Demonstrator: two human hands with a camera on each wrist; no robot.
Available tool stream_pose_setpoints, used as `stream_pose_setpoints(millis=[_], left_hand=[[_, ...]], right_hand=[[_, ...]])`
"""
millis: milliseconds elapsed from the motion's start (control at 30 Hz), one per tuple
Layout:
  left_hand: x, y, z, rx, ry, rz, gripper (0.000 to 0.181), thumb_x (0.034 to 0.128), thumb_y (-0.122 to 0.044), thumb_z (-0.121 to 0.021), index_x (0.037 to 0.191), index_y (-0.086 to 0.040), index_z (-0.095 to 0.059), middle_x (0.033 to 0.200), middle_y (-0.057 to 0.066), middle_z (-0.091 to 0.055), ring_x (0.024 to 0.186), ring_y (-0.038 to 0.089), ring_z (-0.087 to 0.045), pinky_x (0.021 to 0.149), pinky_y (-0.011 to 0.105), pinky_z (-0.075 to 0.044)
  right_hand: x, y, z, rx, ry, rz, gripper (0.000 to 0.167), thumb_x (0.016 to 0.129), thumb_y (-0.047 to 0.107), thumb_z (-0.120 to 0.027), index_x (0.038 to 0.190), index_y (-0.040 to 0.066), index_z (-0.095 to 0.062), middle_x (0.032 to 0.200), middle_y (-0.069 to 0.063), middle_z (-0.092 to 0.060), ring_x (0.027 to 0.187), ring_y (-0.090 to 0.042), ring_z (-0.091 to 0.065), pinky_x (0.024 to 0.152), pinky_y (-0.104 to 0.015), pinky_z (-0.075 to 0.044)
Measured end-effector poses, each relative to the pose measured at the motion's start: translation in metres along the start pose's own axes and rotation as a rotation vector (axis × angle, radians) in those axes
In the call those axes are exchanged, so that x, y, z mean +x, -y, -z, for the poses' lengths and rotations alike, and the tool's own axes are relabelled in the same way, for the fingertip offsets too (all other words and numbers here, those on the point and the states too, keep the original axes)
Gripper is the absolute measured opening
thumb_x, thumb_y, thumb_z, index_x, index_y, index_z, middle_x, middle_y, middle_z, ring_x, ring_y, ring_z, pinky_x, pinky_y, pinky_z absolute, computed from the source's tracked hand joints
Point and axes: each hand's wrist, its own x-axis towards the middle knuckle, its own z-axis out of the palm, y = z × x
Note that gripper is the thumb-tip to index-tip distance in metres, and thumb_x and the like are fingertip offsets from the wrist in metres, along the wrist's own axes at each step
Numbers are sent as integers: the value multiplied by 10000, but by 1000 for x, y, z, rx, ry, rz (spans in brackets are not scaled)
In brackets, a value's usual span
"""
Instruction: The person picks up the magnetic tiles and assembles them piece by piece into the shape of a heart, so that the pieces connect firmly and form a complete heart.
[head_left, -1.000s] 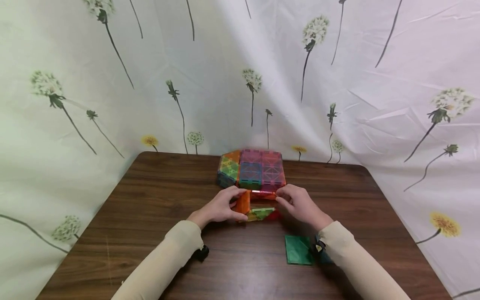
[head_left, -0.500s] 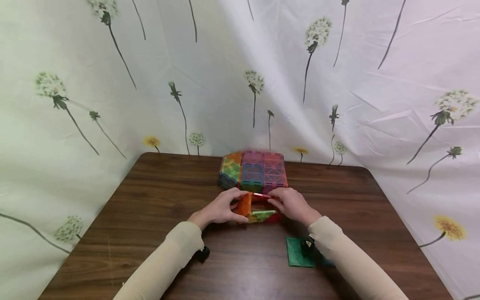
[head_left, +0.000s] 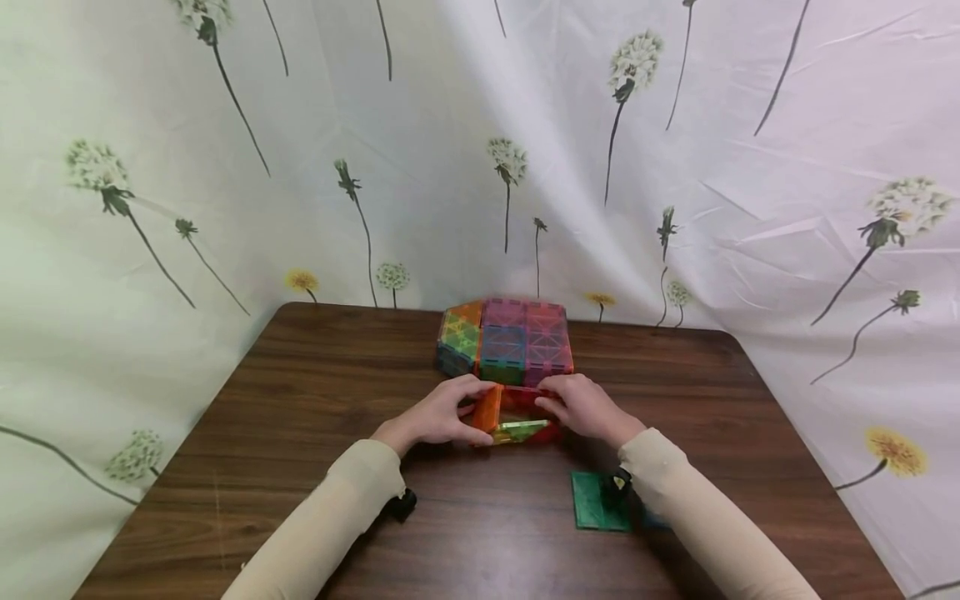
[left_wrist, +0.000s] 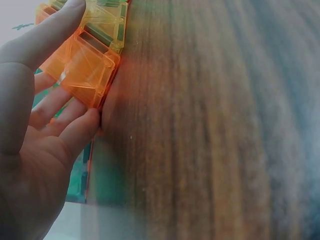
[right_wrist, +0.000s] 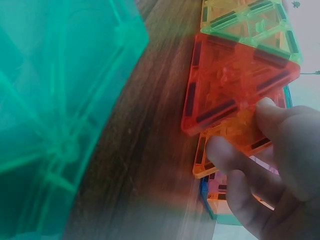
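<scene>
Translucent magnetic tiles form a small open frame in the middle of the table. My left hand [head_left: 438,412] grips its left side, thumb at the near edge and fingers behind an orange magnetic tile [left_wrist: 82,67]. The right hand [head_left: 588,408] pinches another orange magnetic tile [right_wrist: 239,127] at the frame's far right between thumb and fingers. A red triangular tile [right_wrist: 232,75] stands in front of that one. Next to it, yellow and light green triangles [right_wrist: 255,25] make up the near side. The fingers partly hide both held tiles.
Just behind the frame sits a larger multicoloured magnetic-tile block [head_left: 504,342], near the table's back edge. A green square tile [head_left: 588,500] lies at the front right, with a blue tile partly under the right forearm. A flowered cloth [head_left: 450,167] hangs behind the wooden table [head_left: 300,400].
My right hand has shifted left along the far side of the frame, and the far tile's angle has altered slightly. The left hand has kept its hold in nearly the same place.
</scene>
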Motion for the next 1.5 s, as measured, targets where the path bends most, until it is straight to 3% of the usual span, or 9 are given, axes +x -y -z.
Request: stream_pose_setpoints(millis=[167,300,600,867,967,1100,1267,1400,1500], left_hand=[[1,0,1,-10,12,-2,834,829,-254,-929,1534,-62,-526,1346,69,-571,1269,211,-563,1063,383,-529],[1,1,1,-9,16,-8,833,834,-273,-925,1535,-66,-526,1359,68,-574,1270,216,-564,1062,396,-531],[0,1,2,9,12,0,853,826,-258,-932,1543,-62,-513,1392,88,-563,1271,240,-556,1053,397,-539],[0,1,3,-1,30,29,859,842,-272,-919,1561,-75,-492,1441,92,-537,1333,243,-540,1070,380,-525],[0,0,3,-7,32,34,863,837,-277,-922,1561,-82,-495,1446,92,-532,1338,243,-539,1074,382,-522],[1,0,3,1,30,26,865,831,-293,-926,1555,-84,-502,1439,94,-541,1320,252,-550,1062,390,-533],[2,-1,3,10,28,36,869,819,-303,-934,1548,-97,-507,1430,81,-557,1300,244,-560,1049,379,-542],[2,-2,4,-5,31,47,865,817,-293,-937,1541,-90,-509,1438,90,-556,1300,258,-560,1050,391,-543],[2,-4,5,-10,32,52,857,817,-275,-938,1535,-79,-513,1439,106,-558,1297,276,-559,1048,413,-545]], right_hand=[[-4,-4,3,7,-22,5,155,996,248,-758,1128,166,-759,918,75,-733,717,-32,-597,713,-280,-577],[-9,-6,6,31,-19,-17,272,964,279,-798,1194,146,-741,975,45,-744,787,-53,-644,743,-306,-590],[-18,-8,8,-7,65,-71,660,845,302,-910,1402,97,-620,1148,-31,-703,992,-150,-659,876,-398,-595],[-24,-7,8,-25,97,-80,764,837,341,-911,1465,63,-577,1241,-94,-689,1080,-205,-665,934,-442,-586],[-29,-8,11,2,103,-94,777,852,394,-894,1476,63,-571,1255,-90,-691,980,-158,-673,873,-401,-594],[-44,-11,20,57,85,-124,793,855,486,-870,1461,57,-589,1260,-86,-695,813,-86,-635,757,-344,-577],[-72,-19,28,24,84,-109,740,860,537,-845,1370,35,-653,1181,-55,-688,891,-91,-605,762,-341,-559],[-97,-13,32,53,170,-74,706,829,549,-868,1324,78,-690,1193,-14,-665,1027,-138,-634,864,-395,-578],[-113,-1,32,74,275,-68,788,772,645,-865,1351,141,-684,1226,35,-605,1083,-128,-585,911,-391,-566]])
